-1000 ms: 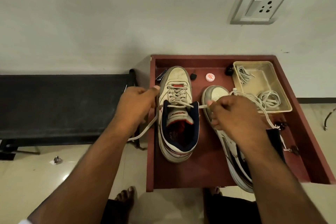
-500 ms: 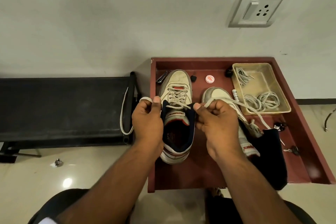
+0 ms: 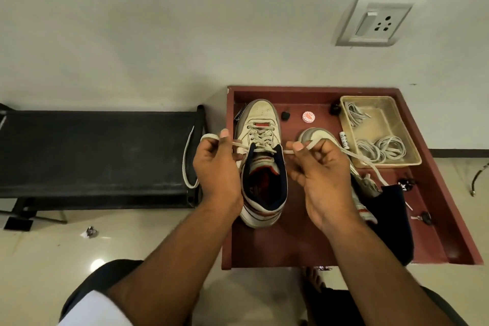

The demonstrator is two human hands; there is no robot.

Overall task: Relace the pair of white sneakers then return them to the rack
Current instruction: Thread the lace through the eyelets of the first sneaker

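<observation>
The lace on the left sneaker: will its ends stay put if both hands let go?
Probably not. The lace looks floppy: its tail droops in a loop beside the left hand. The right hand pinches a flat end, so it likely will not roll.

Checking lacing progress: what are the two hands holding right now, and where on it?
Each hand pinches one free end of the lace of the left-side sneaker: the left hand beside its left eyelets, the right hand beside its right eyelets.

Bare tray floor (image 3: 291, 243) lies open before the sneaker (image 3: 260, 167); second sneaker (image 3: 317, 136) seemingly crowds its right
</observation>
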